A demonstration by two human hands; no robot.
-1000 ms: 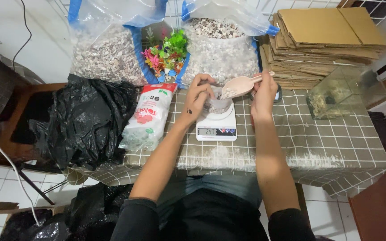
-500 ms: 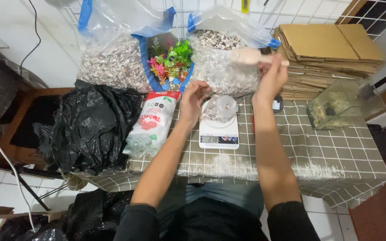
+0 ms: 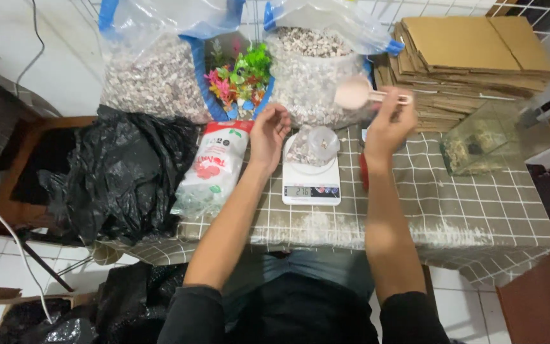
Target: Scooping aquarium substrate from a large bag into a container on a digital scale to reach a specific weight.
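Observation:
My right hand (image 3: 386, 124) grips the handle of a pink plastic scoop (image 3: 354, 93), held up in front of a big clear bag of pale gravel (image 3: 313, 76). My left hand (image 3: 268, 134) hovers with loosely curled fingers just left of a small clear bag of gravel (image 3: 313, 145). That small bag sits on a white digital kitchen scale (image 3: 311, 181) on the checked tablecloth (image 3: 447, 204).
A second large gravel bag (image 3: 154, 79) stands at the back left, with colourful plastic plants (image 3: 237, 79) between the two. A white printed pouch (image 3: 211, 169) and a black plastic bag (image 3: 116, 172) lie left. Stacked cardboard (image 3: 472, 57) and a glass tank (image 3: 485, 137) are right.
My right hand has lifted the scoop from over the scale up toward the big gravel bag. My left hand has let go of the small bag and drawn slightly left.

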